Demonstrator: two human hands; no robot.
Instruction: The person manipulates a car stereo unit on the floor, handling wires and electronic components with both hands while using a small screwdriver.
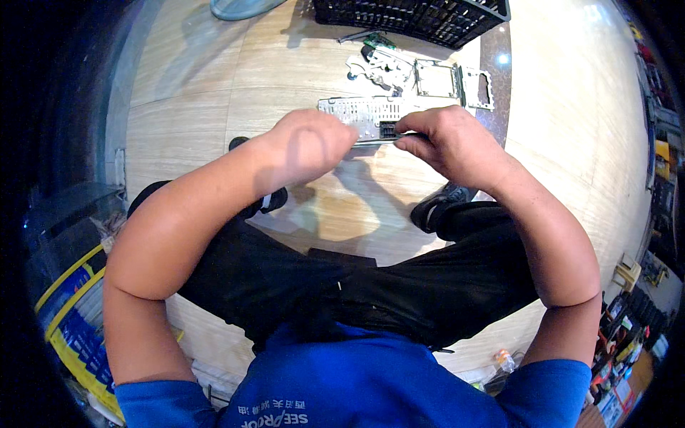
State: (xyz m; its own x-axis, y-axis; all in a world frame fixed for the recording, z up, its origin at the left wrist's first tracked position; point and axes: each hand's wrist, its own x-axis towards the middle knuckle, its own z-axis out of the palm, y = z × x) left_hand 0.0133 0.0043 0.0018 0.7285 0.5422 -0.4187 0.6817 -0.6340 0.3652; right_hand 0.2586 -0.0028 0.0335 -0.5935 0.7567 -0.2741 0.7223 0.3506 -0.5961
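Note:
Between my two hands is a flat silver metal panel with rows of slots, a folded front edge and a black socket-like block near its right end. My left hand is closed round the panel's left front corner, the fingertips partly hidden behind the hand. At the right end, my right hand pinches the panel's edge close to the black block, thumb below and forefinger above. A thin metal frame and a white cut-out bracket lie just beyond my right hand.
Loose white and dark parts lie behind the panel, with a small green board among them. Farther back stands a black slatted crate. A round grey-blue object is at the far left. My shoes flank the work.

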